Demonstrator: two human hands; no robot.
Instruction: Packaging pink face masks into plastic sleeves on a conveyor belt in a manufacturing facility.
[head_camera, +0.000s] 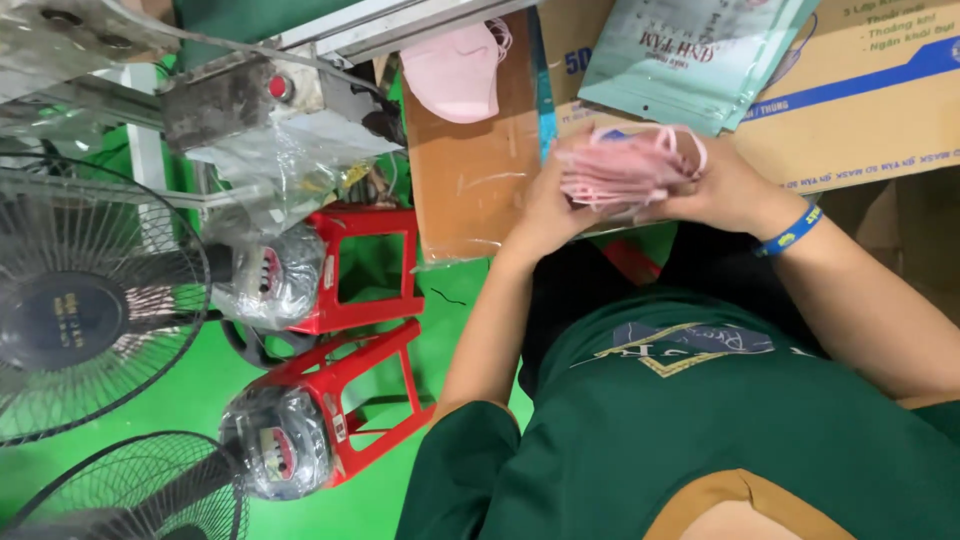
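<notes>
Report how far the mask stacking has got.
Done: a small stack of pink masks is gathered, edges roughly squared. In hand: left hand and right hand clamp it from both sides. Left: a single pink mask lies loose above, and the teal pouches on the cardboard box hold nothing visible.

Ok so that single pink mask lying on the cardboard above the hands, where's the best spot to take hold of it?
The pink mask lies flat on the brown cardboard, folded, with its ear loop sticking out at the upper right edge. Probably best to pinch that loop or the nearby edge, coming from the right, where nothing crowds it. Both hands, left and right, are full with the pink stack.
</notes>
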